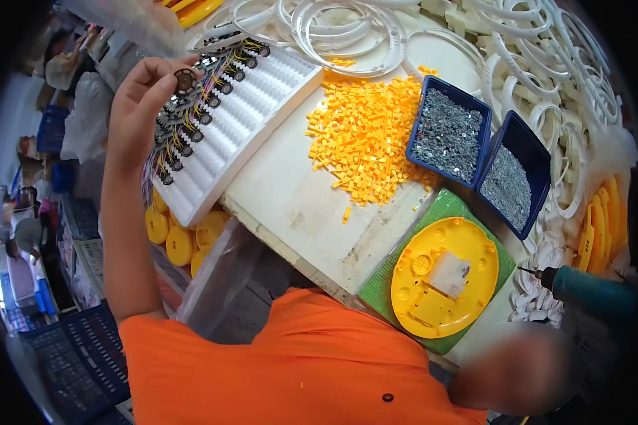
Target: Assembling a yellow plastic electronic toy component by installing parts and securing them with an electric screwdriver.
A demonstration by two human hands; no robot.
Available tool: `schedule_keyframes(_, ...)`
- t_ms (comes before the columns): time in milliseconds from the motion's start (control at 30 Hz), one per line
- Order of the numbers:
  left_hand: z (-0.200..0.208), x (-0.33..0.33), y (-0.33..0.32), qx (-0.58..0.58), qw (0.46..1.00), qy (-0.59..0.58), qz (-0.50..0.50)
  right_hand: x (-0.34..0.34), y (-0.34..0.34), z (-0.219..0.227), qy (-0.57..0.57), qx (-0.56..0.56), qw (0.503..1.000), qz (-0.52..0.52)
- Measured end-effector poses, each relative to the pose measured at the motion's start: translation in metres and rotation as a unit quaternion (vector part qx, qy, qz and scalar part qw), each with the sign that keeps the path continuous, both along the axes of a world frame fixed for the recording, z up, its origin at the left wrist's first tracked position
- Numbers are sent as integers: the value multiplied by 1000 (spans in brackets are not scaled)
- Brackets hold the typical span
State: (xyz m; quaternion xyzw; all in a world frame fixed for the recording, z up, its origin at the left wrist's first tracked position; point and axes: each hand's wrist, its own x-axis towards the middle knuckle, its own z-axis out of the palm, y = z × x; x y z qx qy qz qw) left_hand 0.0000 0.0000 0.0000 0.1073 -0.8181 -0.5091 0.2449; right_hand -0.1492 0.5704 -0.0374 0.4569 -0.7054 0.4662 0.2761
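My left hand is raised over the far left end of a white ribbed foam tray. Its thumb and fingers pinch a small round speaker. Rows of circuit boards with yellow wires and round black parts lie along the tray. At the lower right, a blurred patch covers my right arm beyond the orange sleeve, and its fingers cannot be made out. Nearest to it is a yellow oval plastic shell on a green mat, with a whitish block inside.
Loose small yellow plastic pieces are heaped mid-table. Two blue bins hold metal screws and small parts. A green power screwdriver points in from the right. White plastic rings pile up behind. Yellow round parts sit below the tray.
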Motion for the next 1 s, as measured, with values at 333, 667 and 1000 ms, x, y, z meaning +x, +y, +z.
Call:
schedule_keyframes(333, -32, -56, 234, -150, 907, 60, -388, 7, -94, 32, -791, 158, 541, 237)
schedule_keyframes(667, -61, -72, 242, -361, 865, 126, -325, -1, -103, 16, -143, 360, 912, 130)
schedule_keyframes(1000, -73, -123, 204, -194, 960, 71, -191, -13, -109, -27, -115, 385, 912, 85)
